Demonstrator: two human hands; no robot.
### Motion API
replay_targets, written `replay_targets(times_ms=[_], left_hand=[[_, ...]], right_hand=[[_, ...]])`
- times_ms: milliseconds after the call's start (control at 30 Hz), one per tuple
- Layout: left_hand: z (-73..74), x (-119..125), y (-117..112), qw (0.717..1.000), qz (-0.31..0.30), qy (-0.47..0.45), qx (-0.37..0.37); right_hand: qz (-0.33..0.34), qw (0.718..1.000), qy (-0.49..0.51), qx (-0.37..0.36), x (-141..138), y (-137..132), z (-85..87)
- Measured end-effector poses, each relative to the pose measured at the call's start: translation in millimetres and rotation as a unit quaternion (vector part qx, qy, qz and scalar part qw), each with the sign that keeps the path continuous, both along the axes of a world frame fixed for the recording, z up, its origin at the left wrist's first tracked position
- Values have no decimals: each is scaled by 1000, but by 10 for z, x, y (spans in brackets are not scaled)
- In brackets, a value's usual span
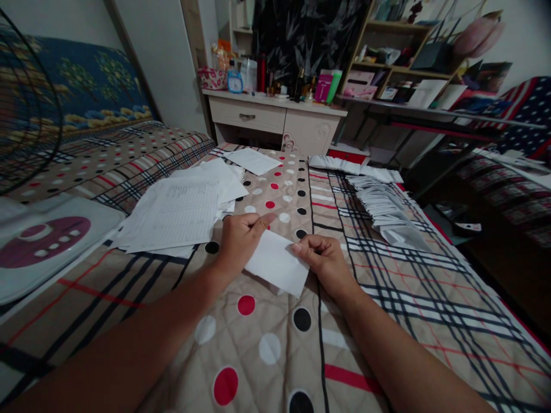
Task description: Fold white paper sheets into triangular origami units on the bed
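1. In the middle of the bed [408, 287], on the quilted cover with the dots and plaid stripes, there's a small white sheet [275, 267] lying flat-ish right between the two hands.
2. The left hand [241, 241] sits on the sheet's upper left edge. Its grip is closed, with the fingers curled down over the paper and the index finger stretched out along the top edge.
3. The right hand [322, 261] has the sheet's right edge, and the grip there is a tight pinch between thumb and fingertips, with the other fingers tucked in.
4. The near corner of the sheet pokes out toward the camera and rests on the cover.
5. Just beyond the left hand there's a loose pile of papers [176, 212], and some of them have printed lines on them. One more paper lies on its own further back.
6. Off to the right of the hands, a long row of folded papers [383, 203] runs overlapping along the bed edge, well apart from the sheet.
7. On the far left there's a fan base [38, 241] with round buttons.
8. At the head of the bed stands a desk [275, 117] cluttered with bottles and a blue clock [235, 83].
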State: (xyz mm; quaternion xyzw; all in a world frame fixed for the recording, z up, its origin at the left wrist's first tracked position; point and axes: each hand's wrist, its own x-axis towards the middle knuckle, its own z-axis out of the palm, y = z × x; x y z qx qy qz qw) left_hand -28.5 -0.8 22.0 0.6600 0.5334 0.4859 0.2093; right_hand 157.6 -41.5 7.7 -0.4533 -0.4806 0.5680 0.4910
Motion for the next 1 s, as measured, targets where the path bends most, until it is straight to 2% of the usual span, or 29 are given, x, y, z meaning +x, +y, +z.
replay_targets(times_ms=[100,133,200,267,333,400,533,667,767,833,900,1000], left_hand=[[-21,-71,41,994,50,-96,-17],[-30,-81,41,992,49,-116,-33],[-39,-52,9,988,-14,-124,-87],[-35,39,-62,971,-138,-118,-155],[-29,159,-144,945,-232,-122,-197],[-37,259,-207,935,-249,-133,-213],[-95,294,-227,937,-216,-113,-252],[-148,179,-149,944,-200,-92,-244],[-140,76,-72,954,-140,-168,-206],[-104,26,-37,951,-101,-240,-166],[-54,6,-27,952,-99,-261,-123],[1,23,-46,970,-142,-178,-82]], right_hand=[[-113,992,38,36,57,59,-17],[-152,986,44,46,70,76,-19],[-202,977,41,58,71,91,-15],[-213,975,30,59,33,72,1],[-193,979,18,55,-27,26,22],[-158,986,6,54,-82,-23,38],[-115,991,-18,68,-109,-62,37],[-132,989,0,70,-11,-5,17],[-180,980,16,77,103,50,12],[-179,981,16,71,150,67,5],[-111,992,-6,55,152,62,-12],[31,993,-96,63,92,25,-40]])
